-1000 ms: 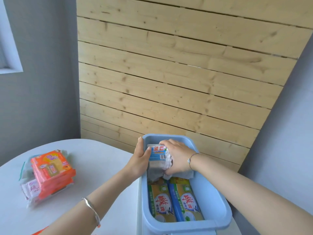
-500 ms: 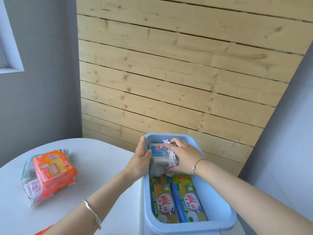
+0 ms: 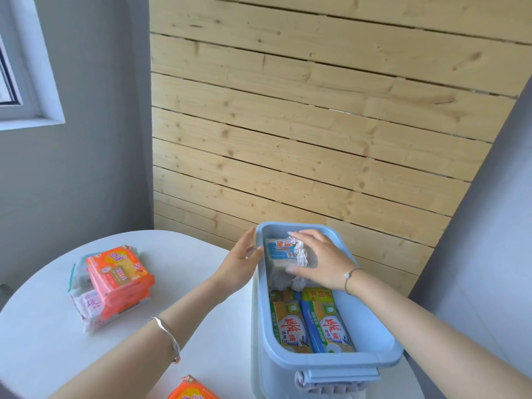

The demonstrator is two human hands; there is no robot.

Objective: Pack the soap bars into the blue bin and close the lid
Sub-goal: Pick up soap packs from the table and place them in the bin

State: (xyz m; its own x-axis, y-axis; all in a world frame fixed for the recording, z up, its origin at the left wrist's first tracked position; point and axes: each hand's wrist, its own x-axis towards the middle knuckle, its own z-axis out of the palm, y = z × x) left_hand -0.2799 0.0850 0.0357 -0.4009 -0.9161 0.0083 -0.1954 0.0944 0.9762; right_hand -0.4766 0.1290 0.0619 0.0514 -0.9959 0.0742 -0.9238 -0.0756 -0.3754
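The blue bin [image 3: 385, 338] stands open on the white round table [image 3: 46, 347], with no lid in view. Two yellow-and-blue wrapped soap bars [image 3: 313, 326] lie side by side in its near half. A grey soap bar with a blue label [image 3: 280, 251] sits at the far end. My right hand [image 3: 319, 259] rests on top of that bar, fingers curved over its crinkled wrapper end. My left hand [image 3: 240, 264] is just outside the bin's left wall, fingers spread and holding nothing.
A stack of orange and pink wrapped soap bars [image 3: 115, 280] lies on the table's left side. Another orange soap pack [image 3: 191, 391] pokes in at the bottom edge. A wood plank wall stands behind the bin and grey walls flank it.
The grey soap bar has gone down into the far end of the bin. My left hand has let go of it and drawn back to the left of the bin wall.
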